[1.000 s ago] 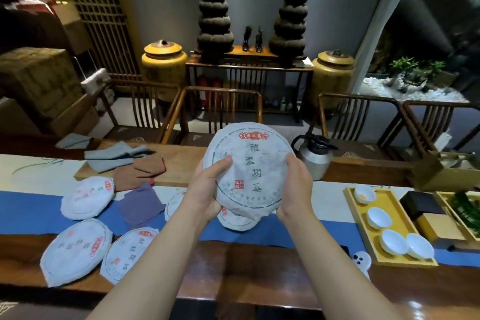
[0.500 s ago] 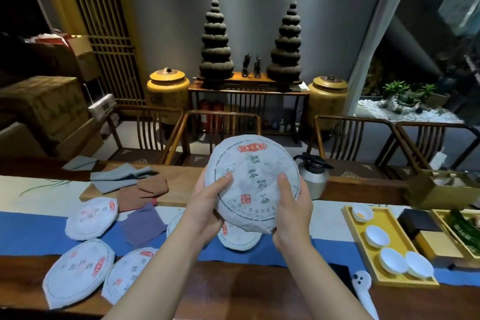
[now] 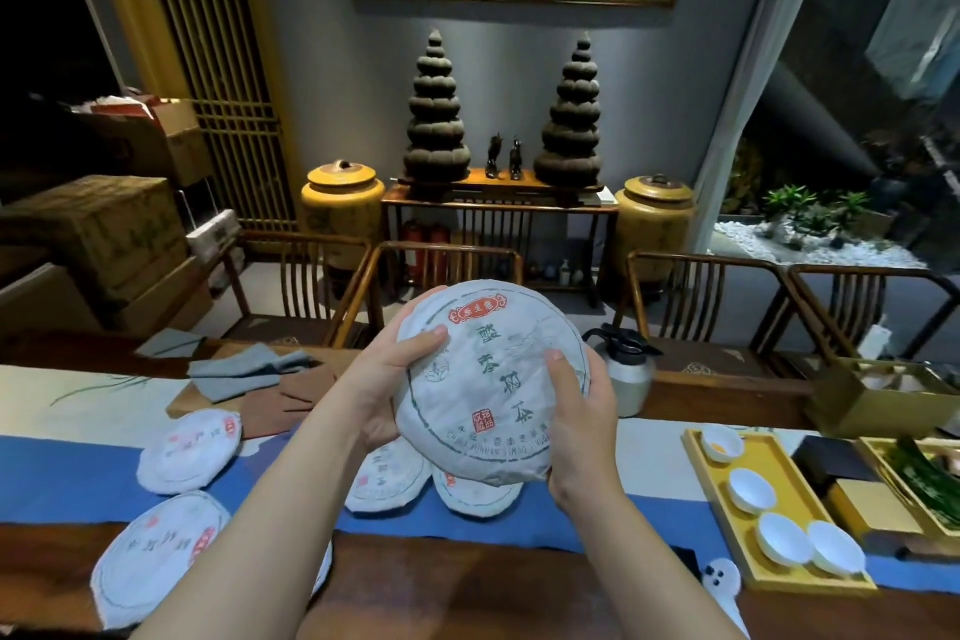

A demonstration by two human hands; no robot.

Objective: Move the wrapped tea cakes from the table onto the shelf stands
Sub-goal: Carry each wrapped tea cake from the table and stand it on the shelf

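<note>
Both hands — left hand (image 3: pixel 387 387) and right hand (image 3: pixel 582 424) — grasp one wrapped tea cake (image 3: pixel 491 382) by its edges, printed face toward the camera, above the table (image 3: pixel 467 582) — four more cakes lie below.

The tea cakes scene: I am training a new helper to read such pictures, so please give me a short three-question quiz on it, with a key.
1. True or false: both hands hold the lifted tea cake.
2. How many white cups sit in the yellow tray? A two, B four, C six.
3. Fill in: the steel kettle stands to the ____ of the lifted cake.

Key:
1. True: the left hand and the right hand grip opposite edges, thumbs on the printed face.
2. B.
3. Right.
</note>
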